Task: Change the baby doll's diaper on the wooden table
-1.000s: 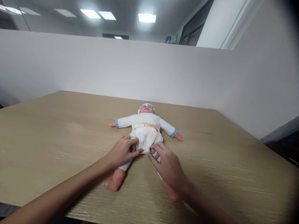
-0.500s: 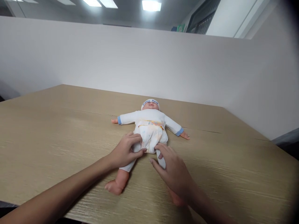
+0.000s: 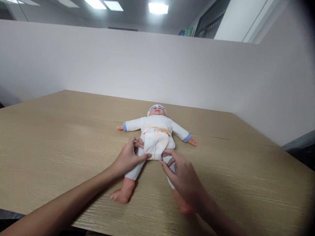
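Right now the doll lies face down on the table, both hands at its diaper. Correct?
No: the doll lies face up, on its back, as the head view shows. The rest holds: it is on the table, with the left hand and right hand both at its diaper.

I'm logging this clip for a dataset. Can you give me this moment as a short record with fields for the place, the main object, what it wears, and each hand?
place: wooden table with a white partition behind it
object: doll lying on its back, arms spread, head away from the camera
wearing: white top, headband, diaper around the hips
left: left hand pinches the diaper's side between thumb and fingers
right: right hand has its fingertips at the diaper's lower edge, over a thigh; grip unclear
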`<state>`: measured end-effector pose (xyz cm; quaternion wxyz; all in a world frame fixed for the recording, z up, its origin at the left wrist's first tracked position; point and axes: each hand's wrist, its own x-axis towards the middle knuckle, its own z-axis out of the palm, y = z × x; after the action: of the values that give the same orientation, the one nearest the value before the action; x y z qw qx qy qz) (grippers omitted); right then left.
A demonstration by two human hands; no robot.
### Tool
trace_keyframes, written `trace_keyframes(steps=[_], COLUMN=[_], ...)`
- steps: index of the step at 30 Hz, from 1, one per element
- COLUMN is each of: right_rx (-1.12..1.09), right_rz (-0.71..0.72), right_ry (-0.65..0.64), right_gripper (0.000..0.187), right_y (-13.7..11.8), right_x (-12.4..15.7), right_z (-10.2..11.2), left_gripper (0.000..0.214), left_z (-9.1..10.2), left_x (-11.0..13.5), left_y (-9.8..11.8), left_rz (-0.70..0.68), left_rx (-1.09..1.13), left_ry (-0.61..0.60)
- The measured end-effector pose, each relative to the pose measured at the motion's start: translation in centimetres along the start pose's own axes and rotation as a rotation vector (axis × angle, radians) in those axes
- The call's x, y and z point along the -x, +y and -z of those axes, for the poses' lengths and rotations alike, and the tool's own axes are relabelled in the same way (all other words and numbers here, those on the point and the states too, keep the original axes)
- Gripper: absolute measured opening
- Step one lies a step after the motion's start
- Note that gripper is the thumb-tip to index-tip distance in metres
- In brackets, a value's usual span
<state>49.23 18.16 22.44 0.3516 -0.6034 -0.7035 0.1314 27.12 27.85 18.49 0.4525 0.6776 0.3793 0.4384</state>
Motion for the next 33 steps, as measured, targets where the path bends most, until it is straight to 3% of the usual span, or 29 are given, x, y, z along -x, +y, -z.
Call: trace_keyframes(steps=[6, 13, 18, 23, 27, 33], right_rx=[0.076, 0.113, 0.122, -0.077, -0.189, -0.131], right_rz=[0.052, 0.074, -0.018, -0.176, -0.278, -0.324], right_ry=[-0.051, -0.04, -0.062, 0.033, 0.092, 0.023], right_gripper=[0.018, 0.018, 0.012, 0.028, 0.041, 0.032], right_y=[-0.1, -0.6, -1.0, -0.3, 0.5, 0.1], right_x=[0.5, 0.5, 0.1, -0.4, -0.7, -0.6], right_z=[-0.6, -0.4, -0.6, -1.0, 0.1, 1.8], left_gripper=[0.026, 0.031, 0.035, 0.037, 0.043, 0.042], left_z=[0.0, -0.1, -0.2, 0.2, 0.6, 1.1], left_x=[0.4, 0.7, 1.1, 0.4, -0.2, 0.1], left_y=[1.4, 2.6, 1.6, 1.4, 1.8, 1.9], left_rz=[0.025, 0.054, 0.075, 0.133, 0.205, 0.154], left_rx=[-0.189, -0.137, -0.065, 0.144, 0.325, 0.12], left_ry=[-0.076, -0.14, -0.086, -0.142, -0.225, -0.227])
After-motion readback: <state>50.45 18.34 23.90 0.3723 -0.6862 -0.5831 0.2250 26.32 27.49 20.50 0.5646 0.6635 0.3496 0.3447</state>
